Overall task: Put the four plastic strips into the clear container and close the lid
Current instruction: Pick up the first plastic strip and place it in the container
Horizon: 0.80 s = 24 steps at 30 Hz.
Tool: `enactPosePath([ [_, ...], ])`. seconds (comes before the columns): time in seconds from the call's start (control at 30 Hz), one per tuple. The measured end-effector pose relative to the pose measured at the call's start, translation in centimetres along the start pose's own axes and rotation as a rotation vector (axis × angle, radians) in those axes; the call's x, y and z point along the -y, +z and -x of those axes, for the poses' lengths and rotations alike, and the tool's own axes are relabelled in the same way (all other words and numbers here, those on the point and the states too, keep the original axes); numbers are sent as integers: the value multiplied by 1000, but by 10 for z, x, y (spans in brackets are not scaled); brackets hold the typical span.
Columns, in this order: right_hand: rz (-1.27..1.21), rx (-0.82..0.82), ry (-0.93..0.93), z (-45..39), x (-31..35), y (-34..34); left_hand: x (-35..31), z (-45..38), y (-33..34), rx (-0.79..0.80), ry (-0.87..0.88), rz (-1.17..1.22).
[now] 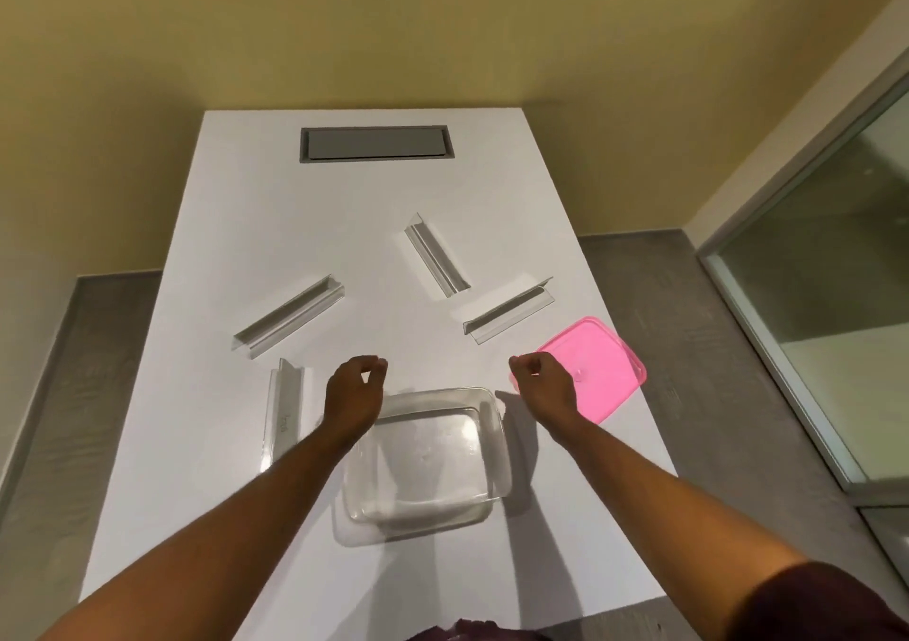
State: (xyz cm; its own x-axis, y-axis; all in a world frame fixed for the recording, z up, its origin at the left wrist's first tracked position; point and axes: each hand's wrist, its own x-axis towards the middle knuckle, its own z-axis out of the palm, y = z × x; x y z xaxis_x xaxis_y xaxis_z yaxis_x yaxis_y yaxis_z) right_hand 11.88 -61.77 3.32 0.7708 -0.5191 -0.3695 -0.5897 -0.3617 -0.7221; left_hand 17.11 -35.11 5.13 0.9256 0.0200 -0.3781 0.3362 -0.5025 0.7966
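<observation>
White table under both bare arms, reaching forward from the near edge. Clear container near the middle of the near half, open, nothing inside, one corner hidden behind the left wrist. Pink lid flat on the table to the right of the container, close to the right table edge, partly covered by the right hand. Four clear plastic strips, all on the table and outside the container: one just left of the container, lying lengthwise beside the left forearm; one farther out on the left, angled; one beyond the container near the centre, angled the other way; one to the right, just beyond the lid, apart from it. Left hand above the far left corner of the container, fingers loosely curled, grasping nothing. Right hand over the near left edge of the lid, fingers curled in the same loose way, also holding nothing. Grey recessed panel set in the far end of the table.
</observation>
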Motion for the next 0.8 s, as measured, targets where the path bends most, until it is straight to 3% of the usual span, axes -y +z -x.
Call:
enactPosePath([
  [0.13,66,14,-28,-55,25,-17,-36,-27,36,139,-34,44],
  [0.43,246,-39,30,-179,51,-49,-87,-96,106,274,-206,135],
  [0.8,181,125,244,-248,38,-40,-94,-152,162,341,-535,233],
])
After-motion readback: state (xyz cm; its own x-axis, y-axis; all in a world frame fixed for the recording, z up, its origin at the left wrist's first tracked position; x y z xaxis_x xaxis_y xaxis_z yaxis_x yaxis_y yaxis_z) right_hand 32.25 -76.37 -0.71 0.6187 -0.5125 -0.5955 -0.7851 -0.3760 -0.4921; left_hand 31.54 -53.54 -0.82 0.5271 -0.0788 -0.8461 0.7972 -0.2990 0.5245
